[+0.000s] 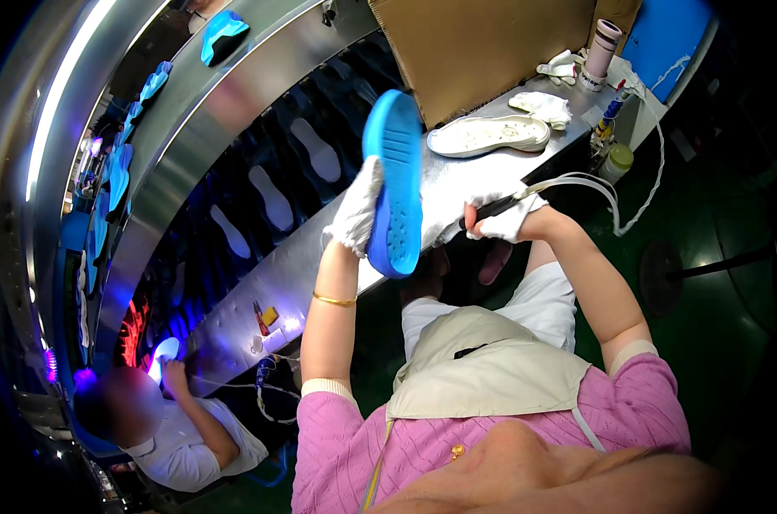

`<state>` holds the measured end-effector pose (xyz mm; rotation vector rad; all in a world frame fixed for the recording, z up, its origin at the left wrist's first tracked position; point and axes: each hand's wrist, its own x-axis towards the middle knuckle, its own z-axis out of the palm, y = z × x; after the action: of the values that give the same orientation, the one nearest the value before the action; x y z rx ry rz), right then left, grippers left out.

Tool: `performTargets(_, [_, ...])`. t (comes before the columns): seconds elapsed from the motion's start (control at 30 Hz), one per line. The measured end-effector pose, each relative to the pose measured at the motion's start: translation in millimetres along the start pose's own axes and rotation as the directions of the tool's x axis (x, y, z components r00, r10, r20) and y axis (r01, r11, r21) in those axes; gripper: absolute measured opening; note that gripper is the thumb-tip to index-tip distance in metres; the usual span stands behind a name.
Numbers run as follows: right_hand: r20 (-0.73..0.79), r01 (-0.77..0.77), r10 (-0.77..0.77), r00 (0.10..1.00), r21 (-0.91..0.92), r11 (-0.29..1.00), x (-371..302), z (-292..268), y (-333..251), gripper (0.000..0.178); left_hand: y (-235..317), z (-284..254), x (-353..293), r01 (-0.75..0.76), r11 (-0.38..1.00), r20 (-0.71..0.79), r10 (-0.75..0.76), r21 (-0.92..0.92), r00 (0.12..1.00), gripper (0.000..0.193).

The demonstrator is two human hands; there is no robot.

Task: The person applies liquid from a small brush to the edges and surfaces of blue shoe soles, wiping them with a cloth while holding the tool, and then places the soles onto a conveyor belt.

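Note:
My left hand (357, 210), in a white glove, grips a bright blue shoe sole (397, 171) by its left edge. The sole stands nearly upright, with ridges toward its upper end and small holes near its lower end. In my gloved right hand (510, 218) is a black-handled tool (495, 208), with pale tubing (581, 180) running off to the right. Bare fingertips show past this glove. The tool's tip is hard to make out and sits apart from the sole. Beyond my right hand a white shoe (483, 137) lies on the metal bench (234, 330).
A cardboard box (491, 51) stands behind the bench. White gloves (543, 109), a pink tumbler (603, 51) and a green-lidded jar (617, 160) are at right. Along the left curves a conveyor (161, 128) carrying blue soles. At lower left another person (191, 445) holds a glowing piece.

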<state>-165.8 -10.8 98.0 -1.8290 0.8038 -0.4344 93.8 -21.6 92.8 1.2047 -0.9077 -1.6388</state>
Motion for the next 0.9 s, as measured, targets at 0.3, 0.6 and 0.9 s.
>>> performTargets(0.3, [-0.373, 0.249, -0.139, 0.917, 0.264, 0.932, -7.6, 11.4, -4.1, 0.015, -40.0, -40.3, -13.2, 0.027, 0.648, 0.116, 0.095, -0.761, 0.989, 0.066])
performTargets(0.6, [-0.667, 0.358, -0.240, 0.706, 0.043, 0.933, 15.3, 39.5, 11.6, 0.015, -120.2, 25.3, -38.1, 0.105, 0.632, 0.319, 0.235, -0.768, 0.918, 0.082])
performTargets(0.9, [-0.461, 0.281, -0.155, 0.874, 0.219, 0.934, -0.4, 59.9, -2.7, 0.016, -133.0, 35.8, -34.8, 0.455, -0.023, 0.417, 0.361, -0.890, 0.834, 0.061])
